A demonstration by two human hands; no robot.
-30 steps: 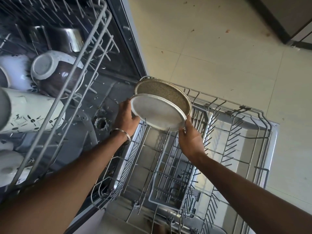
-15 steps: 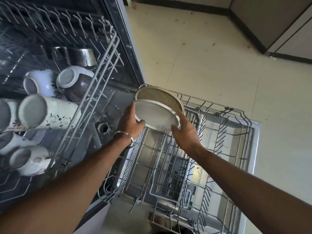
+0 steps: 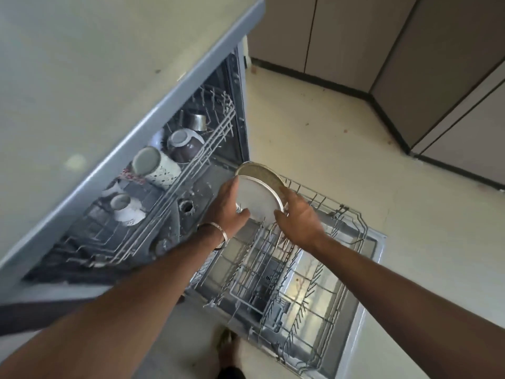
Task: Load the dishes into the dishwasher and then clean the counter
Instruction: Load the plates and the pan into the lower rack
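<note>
Two round plates stand on edge at the far end of the pulled-out lower rack (image 3: 352, 236): a white plate (image 3: 258, 199) in front and a speckled plate (image 3: 262, 172) just behind it. My left hand (image 3: 228, 206) grips the white plate's left rim, thumb on its face. At the plate's right rim my right hand (image 3: 299, 217) has its fingers curled round the edge. The plate's lower edge sits among the rack's tines.
The upper rack (image 3: 191, 170) holds several mugs (image 3: 155, 166), a brown bowl (image 3: 184, 143) and a steel cup (image 3: 198, 121). The counter (image 3: 95, 72) overhangs at the left. The open dishwasher door (image 3: 363, 302) lies over the tiled floor (image 3: 355, 149). Cabinets (image 3: 410, 50) stand at the back right. A foot (image 3: 228, 348) shows below.
The view has risen and pulled back, so the counter now shows. Both hands have lowered the white plate a little into the rack tines, still holding its rims.
</note>
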